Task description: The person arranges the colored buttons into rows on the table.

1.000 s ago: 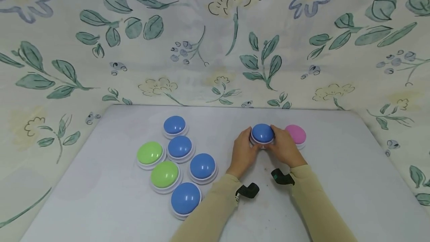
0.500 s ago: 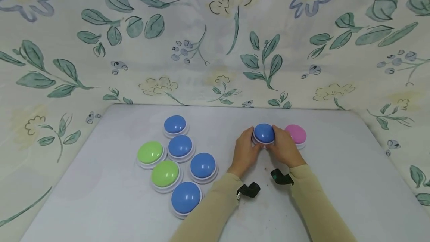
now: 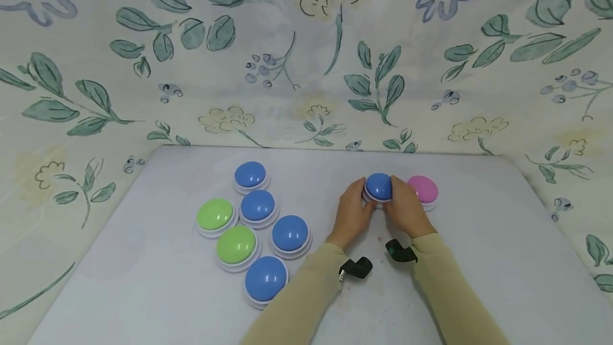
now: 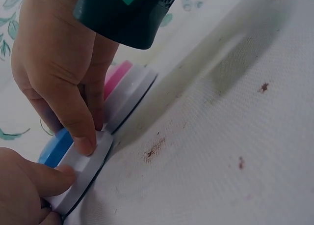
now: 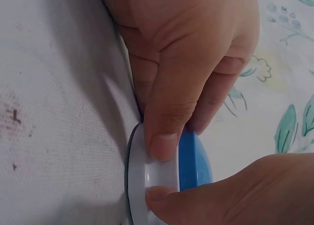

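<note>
A blue-domed push button (image 3: pixel 379 186) with a round white base is held between both hands at the right of the table. My left hand (image 3: pixel 353 212) grips its left side, the thumb on the white base. My right hand (image 3: pixel 407 207) grips the opposite side, its thumb (image 5: pixel 159 193) on the base wall. Both thumbs lie close together on the near side. A pink push button (image 3: pixel 424 189) stands just right of it, partly behind the right hand. In the left wrist view, the pink button's white base (image 4: pixel 130 97) stands right up against the held one.
On the left stand several more push buttons: two green ones (image 3: pixel 215 214) and several blue ones (image 3: pixel 257 205). The nearest blue button (image 3: pixel 265 279) is partly covered by the left sleeve (image 3: pixel 306 292). Floral cloth (image 3: pixel 287 68) hangs behind the white table (image 3: pixel 143 260).
Both hands and the blue button between them have shifted slightly to the right, closer to the pink button. The other buttons stay in place.
</note>
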### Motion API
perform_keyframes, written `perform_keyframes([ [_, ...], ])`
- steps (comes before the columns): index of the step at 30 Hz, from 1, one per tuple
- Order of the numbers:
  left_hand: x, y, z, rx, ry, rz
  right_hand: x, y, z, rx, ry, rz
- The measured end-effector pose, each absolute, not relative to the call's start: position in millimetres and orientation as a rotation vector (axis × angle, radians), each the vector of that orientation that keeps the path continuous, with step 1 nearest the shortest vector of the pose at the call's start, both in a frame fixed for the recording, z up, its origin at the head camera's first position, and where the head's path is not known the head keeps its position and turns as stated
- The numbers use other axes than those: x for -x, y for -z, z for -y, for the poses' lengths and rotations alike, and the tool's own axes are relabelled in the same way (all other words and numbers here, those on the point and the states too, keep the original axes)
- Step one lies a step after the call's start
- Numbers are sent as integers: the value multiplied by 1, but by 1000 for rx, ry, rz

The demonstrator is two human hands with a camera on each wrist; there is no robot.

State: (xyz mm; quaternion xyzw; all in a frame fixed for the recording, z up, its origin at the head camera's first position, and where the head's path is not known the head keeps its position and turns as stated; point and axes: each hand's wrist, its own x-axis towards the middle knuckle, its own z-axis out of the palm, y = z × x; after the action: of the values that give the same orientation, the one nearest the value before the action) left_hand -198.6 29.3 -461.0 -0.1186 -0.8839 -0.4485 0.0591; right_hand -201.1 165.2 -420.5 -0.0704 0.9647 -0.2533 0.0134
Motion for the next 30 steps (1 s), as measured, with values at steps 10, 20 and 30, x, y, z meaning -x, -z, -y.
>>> perform_keyframes([
  [10, 198, 461, -30, 385, 1300, 2700, 198, 418, -165, 255, 778, -3037],
  [20, 196, 458, -30, 320, 1360, 2677, 194, 411, -166, 273, 823, -3082],
  [30, 193, 450, -25, 317, 1323, 2658, 190, 402, -166, 287, 889, -3099],
])
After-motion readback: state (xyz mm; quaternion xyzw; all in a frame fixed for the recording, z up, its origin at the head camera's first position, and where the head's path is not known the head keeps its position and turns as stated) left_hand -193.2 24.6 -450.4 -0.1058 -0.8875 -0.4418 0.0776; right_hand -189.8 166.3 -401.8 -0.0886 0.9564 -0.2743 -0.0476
